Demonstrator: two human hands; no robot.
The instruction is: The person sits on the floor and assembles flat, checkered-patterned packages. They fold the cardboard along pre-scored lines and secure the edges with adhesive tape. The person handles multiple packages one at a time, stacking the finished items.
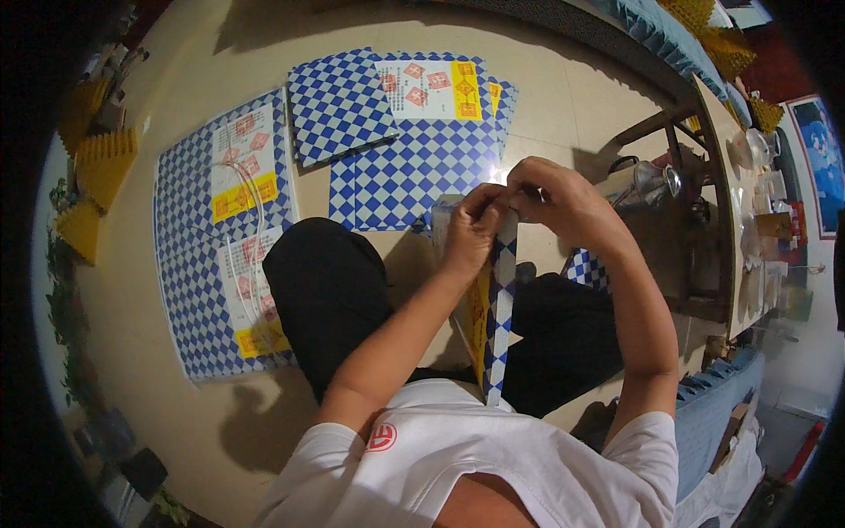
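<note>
Between my knees a flat blue-and-white checked package stands on edge, its narrow side turned up and a yellow printed face showing on its left. At its far end, my left hand is closed with thumb and fingers pinched on the corner. My right hand meets it there, thumb and forefinger pinched together at the same corner. Whether a small thing sits between the right fingertips is hidden. Ahead of my hands, similar checked sheets lie on the floor, with a folded checked piece partly on top.
A larger checked bundle with white cord lies on the floor to the left. A wooden-framed table stands on its side at the right, near a metal pot. Blue fabric-covered furniture is at the lower right.
</note>
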